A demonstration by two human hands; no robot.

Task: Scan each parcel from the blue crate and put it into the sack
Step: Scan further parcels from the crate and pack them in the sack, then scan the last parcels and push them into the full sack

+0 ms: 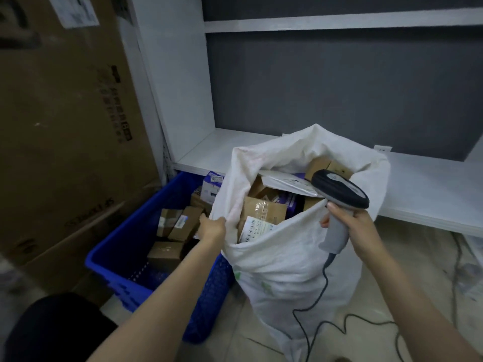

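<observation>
- The left hand point(213, 227), mid-frame, seems to pinch the left rim of the white sack point(285, 270); its fingertips are hidden.
- The right hand point(359, 226) grips the grey scanner point(339, 190) over the sack's open mouth.
- Parcels point(262, 209) fill the sack.
- Cardboard boxes point(170, 223) lie in the blue crate point(122, 246), lower left, beside the sack.

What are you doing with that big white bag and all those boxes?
A person is sorting parcels. The left hand holds the rim of the sack. The right hand grips a corded scanner just above the sack's mouth. The sack is nearly full of boxes. More parcels lie in the blue crate beside it, not yet moved over.
</observation>
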